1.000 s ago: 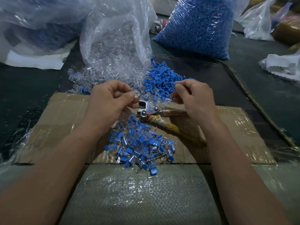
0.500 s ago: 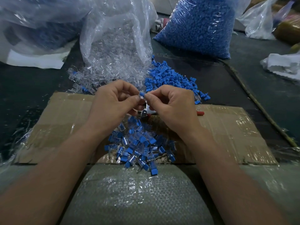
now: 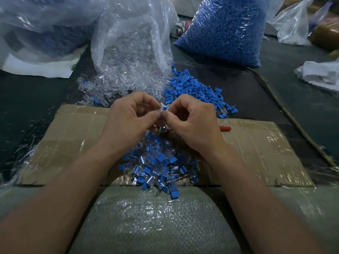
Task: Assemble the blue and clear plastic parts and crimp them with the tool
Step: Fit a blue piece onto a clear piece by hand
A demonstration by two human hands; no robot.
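I am pinching a small blue-and-clear plastic piece (image 3: 164, 108) at frame centre, the fingers of my left hand (image 3: 132, 118) and right hand (image 3: 194, 123) clamped on it. Just below, the red-handled metal tool (image 3: 225, 128) is lying on taped brown cardboard (image 3: 256, 153), mostly hidden.

Bare cardboard (image 3: 256, 147) left and right; blue heap (image 3: 194, 88) ahead, assembled pile (image 3: 157, 167) centre.
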